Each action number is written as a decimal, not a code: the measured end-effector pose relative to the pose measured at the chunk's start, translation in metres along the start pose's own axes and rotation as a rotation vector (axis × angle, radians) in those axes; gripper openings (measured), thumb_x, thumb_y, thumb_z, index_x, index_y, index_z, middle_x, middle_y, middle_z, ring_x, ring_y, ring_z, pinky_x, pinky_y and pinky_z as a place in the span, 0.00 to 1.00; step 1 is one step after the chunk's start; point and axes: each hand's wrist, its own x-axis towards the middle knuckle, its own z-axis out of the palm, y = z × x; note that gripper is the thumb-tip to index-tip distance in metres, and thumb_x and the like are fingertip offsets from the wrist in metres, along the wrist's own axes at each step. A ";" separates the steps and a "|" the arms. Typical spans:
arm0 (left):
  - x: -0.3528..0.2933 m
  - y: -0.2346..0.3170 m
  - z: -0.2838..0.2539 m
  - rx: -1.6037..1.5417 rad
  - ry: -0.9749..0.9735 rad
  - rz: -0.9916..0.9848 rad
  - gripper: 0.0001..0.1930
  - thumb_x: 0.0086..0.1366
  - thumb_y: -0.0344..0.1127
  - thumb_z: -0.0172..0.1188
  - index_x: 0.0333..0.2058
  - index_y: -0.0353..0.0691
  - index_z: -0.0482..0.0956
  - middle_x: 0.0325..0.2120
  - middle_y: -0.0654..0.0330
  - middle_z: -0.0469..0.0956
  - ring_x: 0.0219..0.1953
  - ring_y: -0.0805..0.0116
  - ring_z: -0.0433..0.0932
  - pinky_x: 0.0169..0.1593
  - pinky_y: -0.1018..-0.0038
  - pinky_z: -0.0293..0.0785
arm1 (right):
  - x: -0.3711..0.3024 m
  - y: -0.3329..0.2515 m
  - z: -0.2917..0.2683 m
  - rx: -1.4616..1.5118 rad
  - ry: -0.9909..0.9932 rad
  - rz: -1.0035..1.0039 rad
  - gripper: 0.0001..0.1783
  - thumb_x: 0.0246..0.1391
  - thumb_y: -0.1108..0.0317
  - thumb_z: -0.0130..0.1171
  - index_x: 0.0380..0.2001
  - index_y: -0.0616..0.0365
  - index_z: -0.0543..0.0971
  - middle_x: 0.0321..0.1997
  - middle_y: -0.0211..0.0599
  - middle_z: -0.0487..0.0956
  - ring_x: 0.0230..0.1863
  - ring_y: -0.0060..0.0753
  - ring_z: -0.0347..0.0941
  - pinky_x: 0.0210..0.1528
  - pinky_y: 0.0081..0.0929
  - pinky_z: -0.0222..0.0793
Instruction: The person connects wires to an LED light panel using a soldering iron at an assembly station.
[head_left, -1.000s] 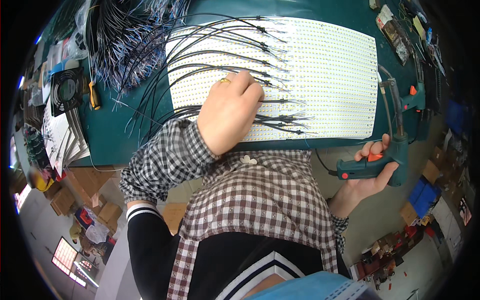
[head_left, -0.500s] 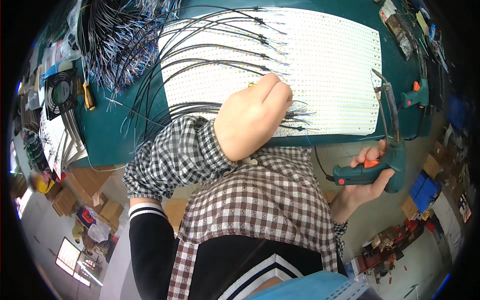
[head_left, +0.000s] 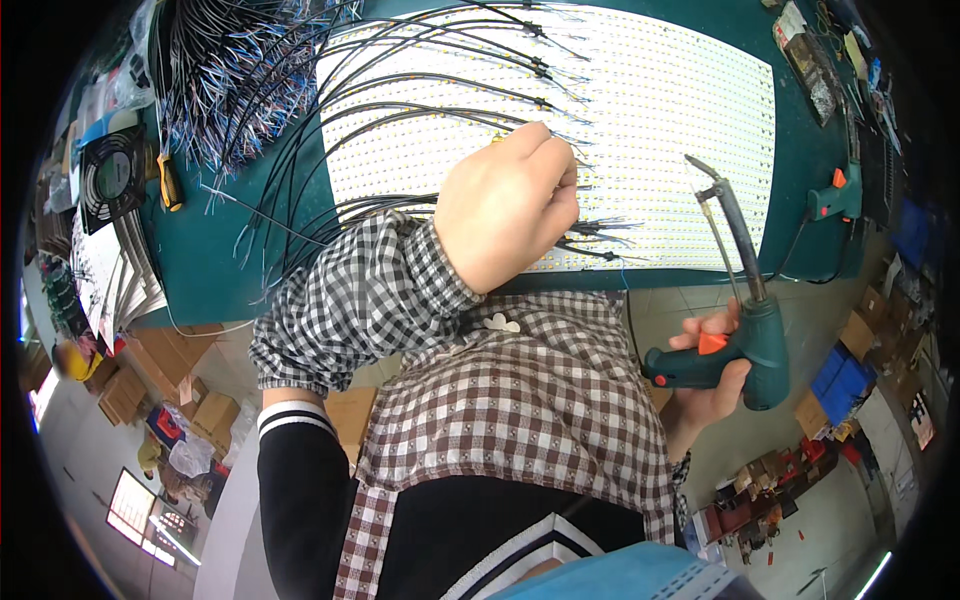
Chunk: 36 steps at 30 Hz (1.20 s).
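Observation:
My left hand (head_left: 508, 205) is over a white LED board (head_left: 670, 140), its fingers closed and pointing down. What they pinch is hidden beneath the hand, though a small yellow bit shows at its far side. Several black cables (head_left: 440, 78) with stripped, thin coloured wire ends lie across the board, fanning in from the left. Off the bench's near edge, my right hand (head_left: 715, 395) grips a green soldering gun (head_left: 764, 355) with an orange trigger. Its bent tip and thin feed tube point away from me, above the board's right part, apart from the left hand.
A thick bundle of black cables (head_left: 235, 85) covers the green bench's far left. Near it lie a yellow-handled screwdriver (head_left: 169, 185), a black fan (head_left: 112, 178) and stacked sheets (head_left: 133, 265). At the right rests a second green soldering gun (head_left: 838, 196), with a cord.
My right hand has brought the soldering gun leftward, its tip now above the board's right part. My left hand has shifted slightly away from me, still closed.

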 end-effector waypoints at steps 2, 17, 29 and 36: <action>0.001 -0.001 -0.001 -0.050 -0.036 -0.032 0.05 0.49 0.27 0.59 0.24 0.38 0.71 0.22 0.58 0.71 0.22 0.62 0.73 0.26 0.72 0.69 | -0.004 -0.002 0.003 -0.051 0.002 0.010 0.38 0.53 0.49 0.49 0.53 0.76 0.60 0.38 0.46 0.72 0.35 0.39 0.74 0.31 0.28 0.75; 0.005 -0.004 -0.005 -0.175 -0.092 -0.089 0.04 0.46 0.26 0.58 0.23 0.38 0.72 0.21 0.58 0.70 0.23 0.63 0.72 0.25 0.73 0.67 | -0.018 -0.023 0.028 -0.161 0.004 0.228 0.28 0.46 0.53 0.60 0.36 0.72 0.71 0.33 0.48 0.74 0.34 0.39 0.73 0.39 0.33 0.72; 0.007 -0.004 -0.006 -0.144 -0.123 -0.053 0.04 0.46 0.26 0.57 0.23 0.38 0.72 0.21 0.58 0.70 0.23 0.62 0.73 0.27 0.73 0.69 | -0.023 -0.016 0.017 -0.193 -0.090 0.240 0.21 0.47 0.61 0.59 0.37 0.71 0.71 0.33 0.46 0.74 0.35 0.38 0.72 0.40 0.36 0.71; 0.007 -0.004 -0.004 -0.122 -0.124 -0.043 0.03 0.46 0.25 0.57 0.22 0.38 0.72 0.21 0.58 0.70 0.23 0.62 0.73 0.27 0.73 0.69 | -0.021 -0.016 0.016 -0.204 -0.130 0.244 0.20 0.48 0.64 0.59 0.38 0.70 0.71 0.34 0.44 0.74 0.36 0.37 0.72 0.41 0.36 0.72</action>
